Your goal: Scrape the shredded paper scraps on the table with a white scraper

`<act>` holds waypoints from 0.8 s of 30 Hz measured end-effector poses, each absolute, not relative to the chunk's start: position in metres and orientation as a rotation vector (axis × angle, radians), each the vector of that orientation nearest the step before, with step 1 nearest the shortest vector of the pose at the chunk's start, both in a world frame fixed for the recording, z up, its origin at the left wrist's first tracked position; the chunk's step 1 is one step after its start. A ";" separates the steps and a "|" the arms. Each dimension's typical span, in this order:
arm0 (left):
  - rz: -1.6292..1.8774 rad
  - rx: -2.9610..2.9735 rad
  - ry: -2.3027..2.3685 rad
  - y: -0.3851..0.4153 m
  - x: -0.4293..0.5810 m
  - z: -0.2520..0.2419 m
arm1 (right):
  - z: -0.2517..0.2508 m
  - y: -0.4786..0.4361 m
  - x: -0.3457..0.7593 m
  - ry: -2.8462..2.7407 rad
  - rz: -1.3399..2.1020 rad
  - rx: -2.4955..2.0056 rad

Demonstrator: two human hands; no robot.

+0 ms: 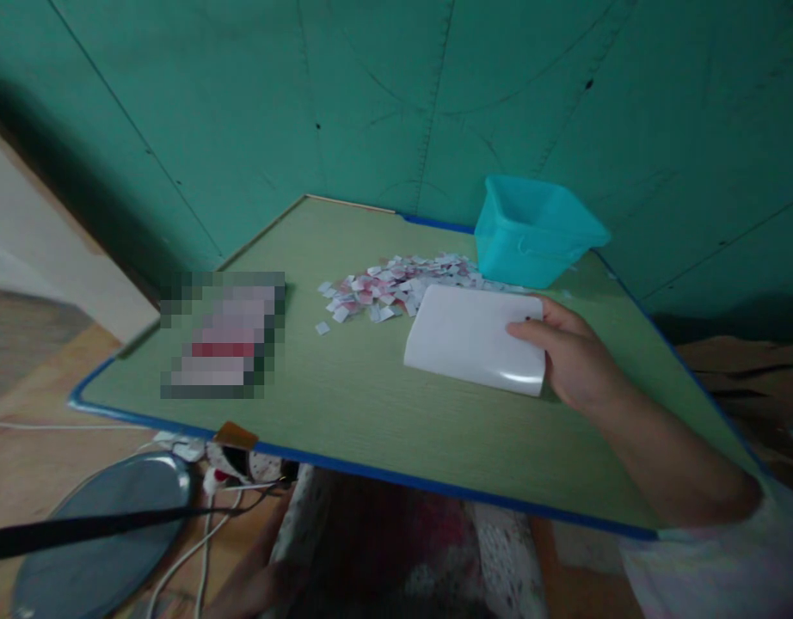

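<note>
My right hand grips the right edge of a glossy white sheet that lies on the green table. Its fingers rest on top of the sheet. Just beyond the sheet is a loose pile of several small white and pink paper pieces. A teal plastic bin stands behind the pile at the table's far right. Below the table's front edge, a blurred skin-toned shape may be my left hand, but its fingers do not show.
A blurred-out flat item lies on the table's left part. A teal wall closes the back. On the floor at the lower left are a round grey base, white cables and a black strap.
</note>
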State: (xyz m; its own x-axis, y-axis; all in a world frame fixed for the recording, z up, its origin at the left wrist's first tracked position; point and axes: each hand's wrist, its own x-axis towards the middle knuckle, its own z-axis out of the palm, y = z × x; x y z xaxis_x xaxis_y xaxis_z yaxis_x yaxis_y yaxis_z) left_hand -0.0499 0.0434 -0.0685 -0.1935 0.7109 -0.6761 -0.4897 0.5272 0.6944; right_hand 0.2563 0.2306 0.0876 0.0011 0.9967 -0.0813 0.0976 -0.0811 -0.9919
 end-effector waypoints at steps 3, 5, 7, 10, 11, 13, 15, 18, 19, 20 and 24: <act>1.157 0.262 1.517 0.045 -0.041 -0.067 | 0.089 0.230 0.255 -1.211 1.277 -1.304; 1.179 0.262 1.537 0.045 -0.037 -0.066 | 0.089 0.231 0.254 -1.183 1.221 -1.279; 1.189 0.266 1.524 0.045 -0.034 -0.064 | 0.087 0.232 0.254 -1.204 1.159 -1.280; 1.182 0.282 1.518 0.044 -0.036 -0.063 | 0.085 0.231 0.252 -1.300 1.194 -1.314; 1.170 0.293 1.535 0.043 -0.037 -0.063 | 0.085 0.229 0.252 -1.317 1.246 -1.319; 1.133 0.322 1.577 0.042 -0.040 -0.065 | 0.086 0.227 0.251 -1.303 1.342 -1.309; 1.110 0.343 1.599 0.041 -0.043 -0.067 | 0.087 0.226 0.250 -1.260 1.353 -1.286; 1.104 0.354 1.572 0.042 -0.045 -0.066 | 0.085 0.230 0.251 -1.275 1.222 -1.283; 1.098 0.354 1.555 0.042 -0.045 -0.065 | 0.083 0.231 0.251 -1.298 1.187 -1.296; 1.085 0.353 1.537 0.043 -0.045 -0.064 | 0.082 0.231 0.251 -1.320 1.178 -1.309; 1.049 0.369 1.522 0.044 -0.042 -0.061 | 0.079 0.227 0.250 -1.385 1.374 -1.311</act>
State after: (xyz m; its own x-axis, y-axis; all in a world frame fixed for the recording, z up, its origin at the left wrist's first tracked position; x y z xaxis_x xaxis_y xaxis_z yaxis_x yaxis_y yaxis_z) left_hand -0.0417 0.0444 -0.0605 -0.2589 0.7360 -0.6255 -0.3221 0.5448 0.7743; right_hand 0.2502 0.2267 0.0790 -0.1733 0.9753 -0.1366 0.1443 -0.1121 -0.9832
